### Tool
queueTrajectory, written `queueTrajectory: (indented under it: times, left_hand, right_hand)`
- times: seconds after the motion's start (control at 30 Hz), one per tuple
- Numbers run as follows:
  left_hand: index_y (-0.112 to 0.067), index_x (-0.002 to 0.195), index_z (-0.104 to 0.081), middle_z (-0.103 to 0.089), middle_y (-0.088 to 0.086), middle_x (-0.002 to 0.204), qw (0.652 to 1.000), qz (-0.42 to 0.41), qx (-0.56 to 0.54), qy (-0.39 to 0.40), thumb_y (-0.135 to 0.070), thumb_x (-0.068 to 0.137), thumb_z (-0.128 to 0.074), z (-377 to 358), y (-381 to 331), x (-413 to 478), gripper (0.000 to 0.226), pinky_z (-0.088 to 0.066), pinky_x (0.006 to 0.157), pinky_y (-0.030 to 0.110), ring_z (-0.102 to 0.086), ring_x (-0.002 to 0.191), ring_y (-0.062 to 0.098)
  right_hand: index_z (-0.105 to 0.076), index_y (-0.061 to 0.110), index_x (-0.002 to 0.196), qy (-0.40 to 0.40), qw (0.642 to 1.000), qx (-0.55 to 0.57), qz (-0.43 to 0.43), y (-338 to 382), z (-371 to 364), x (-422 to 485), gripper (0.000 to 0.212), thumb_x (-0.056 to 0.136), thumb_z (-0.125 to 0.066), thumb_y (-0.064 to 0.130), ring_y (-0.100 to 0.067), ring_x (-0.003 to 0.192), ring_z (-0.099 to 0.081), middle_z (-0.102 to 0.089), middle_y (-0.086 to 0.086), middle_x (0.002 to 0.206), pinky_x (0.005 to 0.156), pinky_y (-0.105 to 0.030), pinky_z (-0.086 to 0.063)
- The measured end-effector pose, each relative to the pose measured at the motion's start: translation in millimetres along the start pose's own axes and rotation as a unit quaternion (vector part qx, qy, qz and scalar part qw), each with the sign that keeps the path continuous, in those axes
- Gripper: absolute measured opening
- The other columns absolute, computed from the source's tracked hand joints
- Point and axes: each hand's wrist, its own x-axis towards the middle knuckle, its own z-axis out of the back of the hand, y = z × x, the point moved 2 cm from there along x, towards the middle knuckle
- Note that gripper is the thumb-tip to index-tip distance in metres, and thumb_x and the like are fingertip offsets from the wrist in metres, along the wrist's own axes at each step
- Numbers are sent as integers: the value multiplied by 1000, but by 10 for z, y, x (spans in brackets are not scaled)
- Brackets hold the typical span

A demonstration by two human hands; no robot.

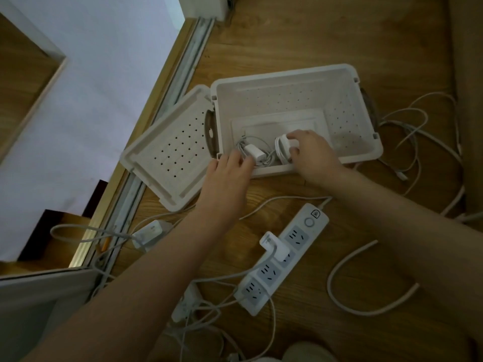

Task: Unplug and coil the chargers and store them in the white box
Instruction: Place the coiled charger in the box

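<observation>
We have a single view, worn on the head, looking steeply down and a little forward onto the wooden floor [339, 43]. It sits close: both forearms run up from the bottom edge, and the left grip [228, 171] and the right grip [312, 152], which holds a coiled charger [282, 148], meet near the centre at the white box [287, 97]. The power strip [282, 259] lies nearer us, lower in the frame. The wide lens bends the edges; a sliding track [187, 64] crosses the left side diagonally.
</observation>
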Motion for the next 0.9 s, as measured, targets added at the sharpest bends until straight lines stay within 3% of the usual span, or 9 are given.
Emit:
queueTrajectory:
  times: [0.07,0.13,0.3,0.4,0.53,0.6,0.67,0.77,0.9]
  left_hand:
    - [-13,129,-46,-46,8,126,994,36,-96,-39,0,90,-46,61,-37,-81,42,-39,97,35,-45,112,23]
    - [-11,123,-51,-49,8,119,980,57,-178,-73,-4,92,-47,86,-91,-246,32,-45,87,37,-50,101,22]
    - [-22,114,-51,-48,-14,103,948,114,-299,4,-28,99,-37,-100,-263,-832,21,-45,74,23,-52,87,6]
    - [-28,106,-49,-48,-16,94,943,110,-310,46,-38,98,-33,-240,-363,-1176,21,-42,65,17,-51,79,2]
    - [-28,95,-47,-50,-11,81,949,125,-285,48,-35,98,-31,-424,-403,-1433,18,-44,61,25,-51,70,7]
    - [-29,96,-45,-52,-11,82,920,173,-348,59,-34,98,-34,-527,-414,-1463,13,-47,61,26,-53,71,4]
    - [-31,101,-43,-54,-14,87,882,226,-409,62,-32,98,-38,-632,-421,-1429,6,-47,61,16,-54,74,-1]
    - [-29,106,-44,-51,-10,102,859,245,-447,48,-28,97,-46,-796,-411,-1292,9,-43,66,7,-52,86,0]
    - [-25,118,-53,-51,-7,113,845,248,-472,35,-26,91,-59,-1006,-359,-1152,28,-41,86,21,-48,108,12]
  right_hand:
    - [-51,11,124,-62,991,78,91,78,27,-401,34,92,-44,0,-15,111,-49,-50,-4,124,91,-22,-39]
    - [-52,13,120,-49,980,131,145,48,-28,-794,40,86,-47,-7,-5,110,-47,-51,4,117,94,-14,-39]
    - [-34,29,136,151,965,196,86,-253,-479,-1447,66,83,-59,-1,10,117,-31,-36,22,125,87,1,-32]
    - [-27,32,140,182,958,211,75,-292,-760,-1580,72,84,-66,11,7,118,-34,-38,19,131,93,-7,-35]
    - [-41,27,134,111,969,213,65,-239,-891,-1528,54,86,-62,10,5,106,-45,-48,17,118,90,-16,-43]
    - [-43,23,134,99,971,209,62,-220,-898,-1477,52,87,-60,8,3,105,-45,-48,16,115,84,-10,-41]
    - [-44,20,134,87,970,221,52,-207,-875,-1414,51,88,-59,5,3,104,-45,-46,15,113,77,-3,-40]
    - [-49,14,129,55,970,229,58,-183,-844,-1313,45,87,-60,3,4,89,-52,-51,11,106,70,2,-41]
    - [-54,14,124,35,965,250,68,-193,-858,-1244,43,83,-66,4,4,87,-55,-59,9,104,74,-1,-43]
